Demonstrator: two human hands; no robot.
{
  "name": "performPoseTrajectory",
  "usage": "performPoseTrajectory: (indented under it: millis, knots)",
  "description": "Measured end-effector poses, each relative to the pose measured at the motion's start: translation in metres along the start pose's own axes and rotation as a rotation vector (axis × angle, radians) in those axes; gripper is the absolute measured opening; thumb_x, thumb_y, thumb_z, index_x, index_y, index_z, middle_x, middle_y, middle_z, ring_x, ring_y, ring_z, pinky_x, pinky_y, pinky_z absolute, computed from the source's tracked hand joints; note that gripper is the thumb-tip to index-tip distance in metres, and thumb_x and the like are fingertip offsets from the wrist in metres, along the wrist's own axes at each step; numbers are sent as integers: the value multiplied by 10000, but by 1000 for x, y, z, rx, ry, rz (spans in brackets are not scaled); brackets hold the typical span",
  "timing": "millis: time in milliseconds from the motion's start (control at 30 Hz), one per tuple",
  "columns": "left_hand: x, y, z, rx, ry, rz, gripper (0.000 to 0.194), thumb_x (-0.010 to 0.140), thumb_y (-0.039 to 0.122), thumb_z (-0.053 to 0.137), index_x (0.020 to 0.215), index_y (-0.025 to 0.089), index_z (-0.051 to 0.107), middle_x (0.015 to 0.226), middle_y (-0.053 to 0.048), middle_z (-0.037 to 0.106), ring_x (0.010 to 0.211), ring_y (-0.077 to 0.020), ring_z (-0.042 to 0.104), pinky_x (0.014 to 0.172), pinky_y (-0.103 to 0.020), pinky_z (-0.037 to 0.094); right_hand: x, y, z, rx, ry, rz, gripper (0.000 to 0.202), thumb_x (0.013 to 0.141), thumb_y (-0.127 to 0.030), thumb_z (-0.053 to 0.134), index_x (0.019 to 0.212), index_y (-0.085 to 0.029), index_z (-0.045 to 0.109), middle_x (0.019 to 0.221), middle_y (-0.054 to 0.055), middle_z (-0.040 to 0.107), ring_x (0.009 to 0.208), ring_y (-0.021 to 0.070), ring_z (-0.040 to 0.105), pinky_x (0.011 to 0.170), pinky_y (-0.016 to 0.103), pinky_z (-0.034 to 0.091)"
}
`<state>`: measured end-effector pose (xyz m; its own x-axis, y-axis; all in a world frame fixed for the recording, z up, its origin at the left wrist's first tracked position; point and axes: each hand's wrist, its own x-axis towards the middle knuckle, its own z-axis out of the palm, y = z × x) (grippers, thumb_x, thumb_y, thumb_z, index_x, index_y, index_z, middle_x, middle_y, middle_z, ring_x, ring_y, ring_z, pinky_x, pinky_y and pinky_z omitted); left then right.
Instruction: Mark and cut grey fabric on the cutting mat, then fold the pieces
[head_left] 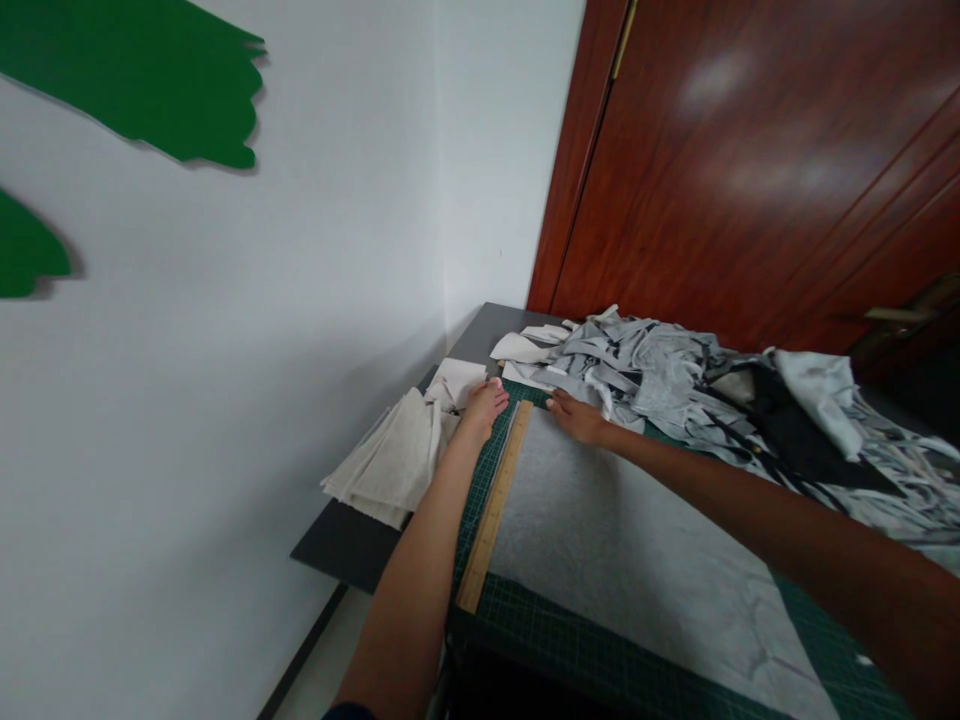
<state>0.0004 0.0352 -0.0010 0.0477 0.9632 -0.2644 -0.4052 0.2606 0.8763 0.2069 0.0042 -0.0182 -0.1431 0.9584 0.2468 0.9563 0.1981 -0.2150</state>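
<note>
A grey sheet of cloth [600,520] lies spread on the green cutting mat [547,610]. A wooden ruler [495,505] lies along the cloth's left edge, with a thin cloth strip showing at its left side. My left hand [486,407] is by the mat's far left, beside the pale cloth pieces, its fingers apart with nothing visible in them. On the far edge of the grey cloth rests my right hand [576,416], fingers stretched out just right of the ruler's far end.
Pale cloth pieces [397,455] are stacked at the left on the dark table [345,545]. A tangled heap of grey cloth strips [645,360] runs along the back, with black cloth [795,425] in it. A white wall [337,250] and a reddish-brown door [735,180] stand behind.
</note>
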Motion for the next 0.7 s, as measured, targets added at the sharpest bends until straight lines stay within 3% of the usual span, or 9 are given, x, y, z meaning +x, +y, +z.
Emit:
performPoseTrajectory:
  millis: [167, 267, 467, 600, 700]
  knots:
    - [4, -2, 1, 4, 14, 5, 150, 880, 288, 696, 874, 179, 593, 973, -95, 704, 1049, -211, 690, 988, -354, 534, 22, 9, 2, -5, -138, 210, 522, 1072, -422, 270, 1207, -117, 670, 1355, 185, 637, 1283, 307, 570, 1071, 458, 417]
    - [6, -3, 0, 6, 17, 11, 137, 883, 282, 687, 877, 177, 599, 944, -92, 701, 1036, -213, 689, 997, -376, 528, 26, 15, 1, -7, -133, 282, 487, 1075, -385, 255, 1220, -138, 649, 1374, 168, 624, 1282, 284, 562, 1077, 425, 401]
    - [3, -4, -3, 6, -19, 35, 157, 886, 285, 700, 841, 167, 608, 943, -93, 700, 1007, -204, 684, 987, -361, 522, 20, 31, -4, -42, -69, 403, 355, 987, -290, 494, 1311, -197, 606, 1352, 131, 637, 1239, 298, 584, 981, 382, 456]
    - [4, -6, -5, 3, -33, 48, 179, 867, 304, 730, 863, 165, 617, 941, -92, 701, 996, -201, 681, 985, -362, 513, 22, 43, -11, -57, -85, 494, 351, 1015, -369, 483, 1175, -140, 695, 1258, 180, 662, 1181, 327, 615, 952, 415, 493]
    - [7, -7, -6, 1, -34, 53, 185, 866, 307, 731, 868, 165, 611, 937, -93, 697, 979, -201, 679, 968, -361, 514, 25, 49, -16, -43, -144, 530, 326, 993, -389, 585, 1214, -161, 659, 1249, 128, 653, 1112, 270, 643, 936, 434, 538]
